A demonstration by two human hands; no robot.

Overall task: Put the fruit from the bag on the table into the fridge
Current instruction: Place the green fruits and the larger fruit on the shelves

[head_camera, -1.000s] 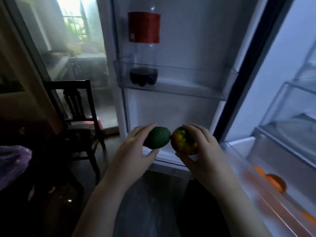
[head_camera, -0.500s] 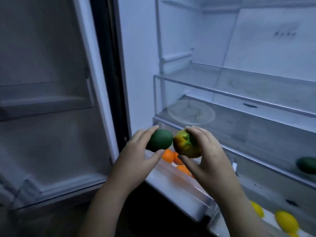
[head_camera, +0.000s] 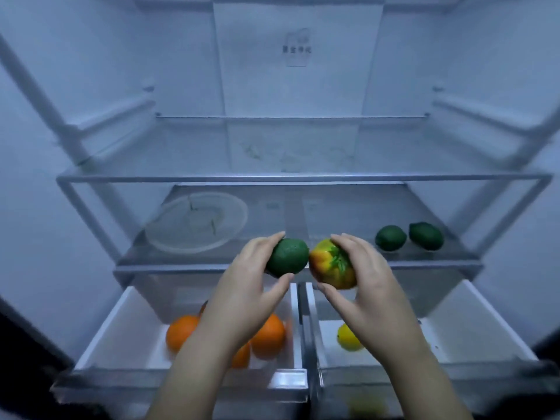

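Note:
My left hand grips a dark green round fruit. Beside it, my right hand grips a yellow-orange fruit with a green stalk. The two fruits touch each other, held in front of the lower glass shelf of the open fridge and above its two pulled-out drawers. The left drawer holds several oranges, partly hidden by my left forearm. In the right drawer lies a yellow lemon.
Two dark green fruits lie at the right end of the lower shelf. A clear round plate sits on its left part. Above it is a bare upper glass shelf. White fridge walls close in on both sides.
The view has swung right, from the fridge door and the room to face the fridge interior head-on. Both hands keep the same hold on their fruits, side by side.

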